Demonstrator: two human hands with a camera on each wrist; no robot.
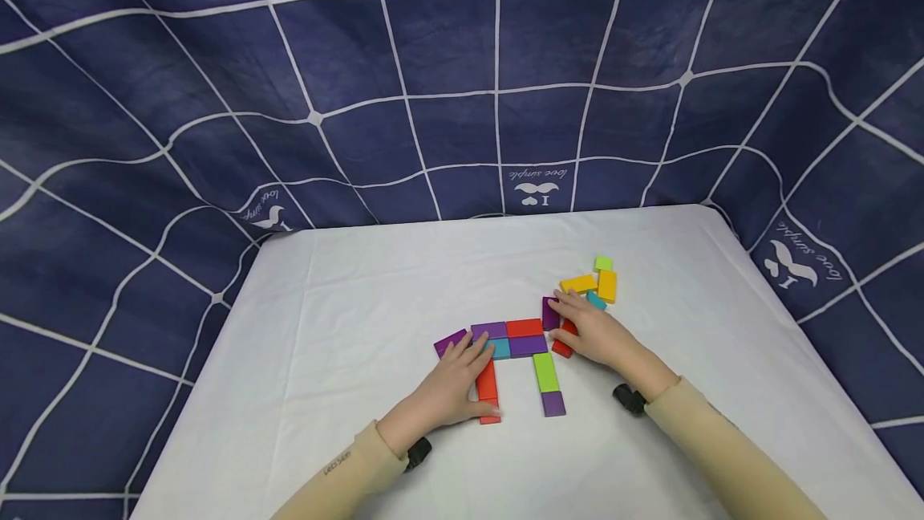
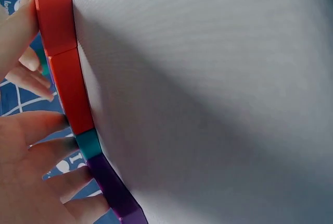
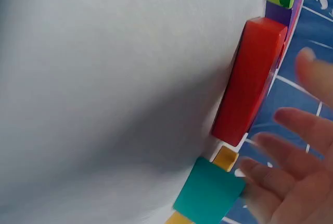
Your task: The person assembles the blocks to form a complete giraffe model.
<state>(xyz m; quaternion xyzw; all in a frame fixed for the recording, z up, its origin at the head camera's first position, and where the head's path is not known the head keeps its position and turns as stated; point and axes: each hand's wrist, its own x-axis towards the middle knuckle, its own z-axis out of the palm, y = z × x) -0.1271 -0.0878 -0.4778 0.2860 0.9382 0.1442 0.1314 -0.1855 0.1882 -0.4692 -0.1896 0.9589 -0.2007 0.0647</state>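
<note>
In the head view my left hand [image 1: 449,385] lies spread over the left of a flat figure of coloured blocks. Its thumb touches the lower red block [image 1: 490,419], below another red block [image 1: 486,379]. The fingertips reach the teal block [image 1: 500,348] and a tilted purple block [image 1: 449,341]. My right hand [image 1: 595,333] has its fingertips at an upright dark purple block [image 1: 551,313] on the figure's right end. Under that hand lies a loose red block [image 3: 248,81]; the right wrist view shows the fingers apart from it, spread and holding nothing.
Beyond the right hand lie two yellow blocks [image 1: 607,286], a small lime block [image 1: 603,263] and a teal block [image 1: 596,301]. A lime block [image 1: 546,372] and a purple block [image 1: 553,404] extend toward me. Blue checked cloth [image 1: 462,127] hangs behind the white table [image 1: 361,287].
</note>
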